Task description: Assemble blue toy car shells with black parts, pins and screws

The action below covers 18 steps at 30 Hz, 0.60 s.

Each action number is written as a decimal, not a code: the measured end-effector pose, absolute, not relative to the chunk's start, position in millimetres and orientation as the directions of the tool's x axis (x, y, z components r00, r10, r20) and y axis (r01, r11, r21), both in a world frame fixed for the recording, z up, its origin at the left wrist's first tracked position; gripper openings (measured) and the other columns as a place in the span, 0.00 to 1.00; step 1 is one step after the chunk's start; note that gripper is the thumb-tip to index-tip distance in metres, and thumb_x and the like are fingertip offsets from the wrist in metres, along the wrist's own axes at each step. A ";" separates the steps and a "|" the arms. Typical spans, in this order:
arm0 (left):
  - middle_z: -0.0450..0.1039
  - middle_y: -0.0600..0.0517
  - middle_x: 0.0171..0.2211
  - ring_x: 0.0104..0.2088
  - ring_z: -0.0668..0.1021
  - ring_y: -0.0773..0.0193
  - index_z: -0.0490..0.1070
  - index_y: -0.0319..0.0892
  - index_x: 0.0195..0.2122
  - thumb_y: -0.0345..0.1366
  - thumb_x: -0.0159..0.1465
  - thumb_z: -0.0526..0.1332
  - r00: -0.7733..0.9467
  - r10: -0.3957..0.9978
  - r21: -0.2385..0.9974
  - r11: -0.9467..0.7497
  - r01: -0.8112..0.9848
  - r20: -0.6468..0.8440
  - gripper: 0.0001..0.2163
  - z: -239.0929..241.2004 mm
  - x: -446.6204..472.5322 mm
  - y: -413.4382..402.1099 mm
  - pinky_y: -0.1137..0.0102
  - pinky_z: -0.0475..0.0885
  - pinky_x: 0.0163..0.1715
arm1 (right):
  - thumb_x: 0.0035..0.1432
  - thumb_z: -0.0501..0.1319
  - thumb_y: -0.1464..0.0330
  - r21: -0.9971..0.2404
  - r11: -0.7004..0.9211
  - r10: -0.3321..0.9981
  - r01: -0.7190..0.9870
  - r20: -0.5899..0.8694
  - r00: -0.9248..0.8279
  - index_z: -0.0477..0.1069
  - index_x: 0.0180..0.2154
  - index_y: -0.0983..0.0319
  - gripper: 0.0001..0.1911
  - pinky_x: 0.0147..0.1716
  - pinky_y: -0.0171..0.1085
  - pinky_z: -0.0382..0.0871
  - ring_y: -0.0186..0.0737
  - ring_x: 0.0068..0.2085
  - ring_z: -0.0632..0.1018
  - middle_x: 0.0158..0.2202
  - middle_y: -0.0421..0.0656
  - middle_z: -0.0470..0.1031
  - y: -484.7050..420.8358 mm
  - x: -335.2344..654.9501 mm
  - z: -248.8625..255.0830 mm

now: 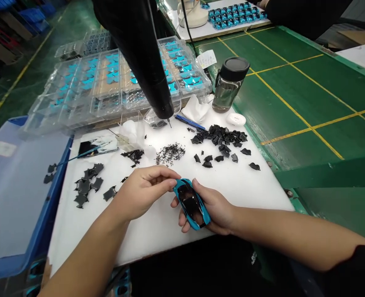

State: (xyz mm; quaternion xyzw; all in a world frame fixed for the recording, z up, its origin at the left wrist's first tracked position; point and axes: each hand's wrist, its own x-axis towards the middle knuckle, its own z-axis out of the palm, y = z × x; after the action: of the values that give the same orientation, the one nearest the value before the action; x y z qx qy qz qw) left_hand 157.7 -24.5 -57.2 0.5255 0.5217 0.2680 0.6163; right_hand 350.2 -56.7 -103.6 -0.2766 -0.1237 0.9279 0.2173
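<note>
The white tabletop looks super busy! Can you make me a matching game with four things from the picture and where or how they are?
1. toy car
2. bottle
3. tiny black pieces
4. blue bin

A. left of the white tabletop
B. spread in a loose pile
C. held in the right hand
D. upright, with a black lid

Pairs: 1-C, 2-D, 3-B, 4-A

Bright, even light fills the white worktop (247, 189), leaving only faint, soft shadows. Highlights gleam on the clear trays (38, 115) and the toy car (190, 202). The floor (46, 57) at upper left is dimmer, softly blurred; wide-angle distortion stretches the edges.
</note>
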 end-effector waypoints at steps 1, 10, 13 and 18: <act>0.78 0.52 0.28 0.27 0.79 0.66 0.78 0.42 0.36 0.37 0.62 0.65 0.324 0.869 0.923 0.316 0.222 -0.375 0.05 -57.0 158.9 -25.8 0.72 0.75 0.30 | 0.71 0.37 0.50 -0.353 -0.878 0.465 -0.324 -0.465 -0.753 0.70 0.43 0.69 0.34 0.30 0.37 0.75 0.40 0.27 0.78 0.28 0.49 0.74 -56.6 350.2 -103.3; 0.78 0.52 0.31 0.27 0.79 0.65 0.79 0.45 0.37 0.38 0.62 0.62 0.312 0.854 0.877 0.287 0.386 -0.417 0.07 -59.2 165.9 -26.2 0.72 0.74 0.29 | 0.70 0.38 0.48 -0.325 -0.907 0.406 -0.268 -0.505 -0.761 0.72 0.41 0.70 0.36 0.33 0.36 0.76 0.40 0.27 0.80 0.27 0.51 0.76 -57.2 353.0 -102.3; 0.77 0.53 0.34 0.26 0.78 0.68 0.79 0.45 0.37 0.38 0.63 0.60 0.329 0.850 0.873 0.263 0.411 -0.411 0.08 -57.4 167.7 -25.4 0.73 0.74 0.30 | 0.70 0.37 0.47 -0.319 -0.909 0.402 -0.268 -0.503 -0.765 0.72 0.41 0.71 0.38 0.33 0.37 0.76 0.40 0.27 0.80 0.27 0.53 0.77 -57.3 353.1 -103.9; 0.74 0.54 0.35 0.32 0.77 0.67 0.79 0.48 0.36 0.39 0.63 0.61 0.307 0.888 0.858 0.164 0.486 -0.343 0.07 -59.5 169.0 -26.6 0.73 0.71 0.31 | 0.70 0.35 0.49 -0.306 -0.913 0.394 -0.269 -0.497 -0.773 0.72 0.40 0.71 0.38 0.33 0.36 0.76 0.40 0.28 0.80 0.27 0.53 0.77 -55.8 352.7 -103.9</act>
State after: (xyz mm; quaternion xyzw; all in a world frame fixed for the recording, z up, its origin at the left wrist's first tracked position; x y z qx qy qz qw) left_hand 169.0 -26.6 -59.5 0.6174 0.5565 0.1925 0.5216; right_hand 352.7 -55.8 -103.9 -0.2864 -0.1092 0.9353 0.1770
